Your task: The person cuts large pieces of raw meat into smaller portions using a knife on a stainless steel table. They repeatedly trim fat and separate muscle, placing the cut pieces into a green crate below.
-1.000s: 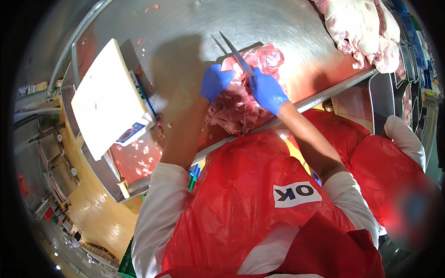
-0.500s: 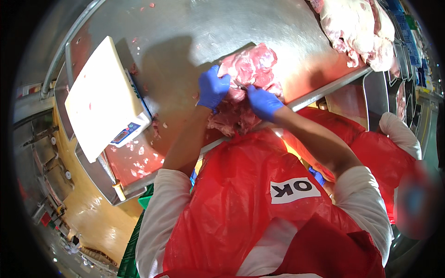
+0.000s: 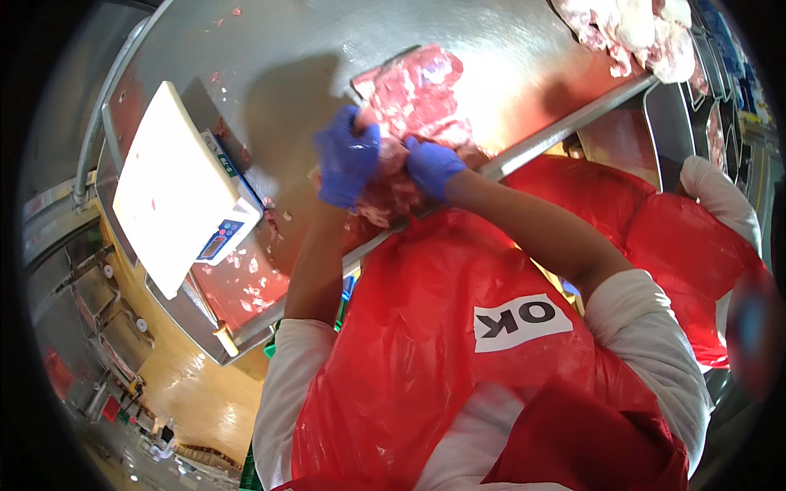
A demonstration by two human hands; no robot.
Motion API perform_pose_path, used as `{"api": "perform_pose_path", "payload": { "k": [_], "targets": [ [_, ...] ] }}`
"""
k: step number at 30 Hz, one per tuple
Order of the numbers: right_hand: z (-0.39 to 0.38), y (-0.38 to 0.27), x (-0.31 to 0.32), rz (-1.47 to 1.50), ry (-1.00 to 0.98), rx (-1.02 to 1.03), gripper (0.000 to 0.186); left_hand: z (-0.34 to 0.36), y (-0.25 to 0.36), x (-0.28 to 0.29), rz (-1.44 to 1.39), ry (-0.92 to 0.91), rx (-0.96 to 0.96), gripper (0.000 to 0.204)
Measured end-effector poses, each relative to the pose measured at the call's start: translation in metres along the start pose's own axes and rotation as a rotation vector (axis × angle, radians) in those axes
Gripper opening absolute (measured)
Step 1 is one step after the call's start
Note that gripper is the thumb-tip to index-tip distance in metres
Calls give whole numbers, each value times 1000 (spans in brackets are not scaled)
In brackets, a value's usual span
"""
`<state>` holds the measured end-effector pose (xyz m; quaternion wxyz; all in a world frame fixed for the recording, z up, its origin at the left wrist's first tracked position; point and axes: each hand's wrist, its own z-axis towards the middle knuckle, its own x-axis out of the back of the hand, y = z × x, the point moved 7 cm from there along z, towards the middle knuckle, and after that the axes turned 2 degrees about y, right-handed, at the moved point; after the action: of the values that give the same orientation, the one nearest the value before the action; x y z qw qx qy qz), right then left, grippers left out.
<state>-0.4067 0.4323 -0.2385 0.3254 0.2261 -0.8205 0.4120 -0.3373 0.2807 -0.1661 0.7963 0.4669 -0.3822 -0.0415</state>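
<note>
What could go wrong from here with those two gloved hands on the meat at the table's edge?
Possible cut: a knife showed in the right hand a second ago. I can't make out its blade now, and the left hand is close by on the meat.
Possible slip: the meat reaches the near edge of the table, so a hard pull might drag part of it over.

I'm looking in remotely on a meat-processing room: raw meat (image 3: 419, 92) on a steel table (image 3: 508, 41), pale cuts (image 3: 632, 31) heaped farther right, a scale (image 3: 233, 237), two red aprons (image 3: 426, 286).
</note>
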Motion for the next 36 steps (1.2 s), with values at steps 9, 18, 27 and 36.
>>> {"api": "perform_pose_path", "payload": {
  "k": [9, 18, 27, 36],
  "targets": [
    [-40, 2, -7, 116, -32, -53, 22, 2, 10, 25, 8, 7, -15, 11],
    [-31, -11, 0, 92, -47, 17, 23, 10, -17, 74, 82, 143, 26, 16],
    [25, -30, -27, 170, -8, -7, 28, 2, 22, 86, 140, 210, -135, 14],
    [47, 23, -27, -4, 41, 179, 29, -11, 80, 90, 125, 135, -328, 21]
  ]
}}
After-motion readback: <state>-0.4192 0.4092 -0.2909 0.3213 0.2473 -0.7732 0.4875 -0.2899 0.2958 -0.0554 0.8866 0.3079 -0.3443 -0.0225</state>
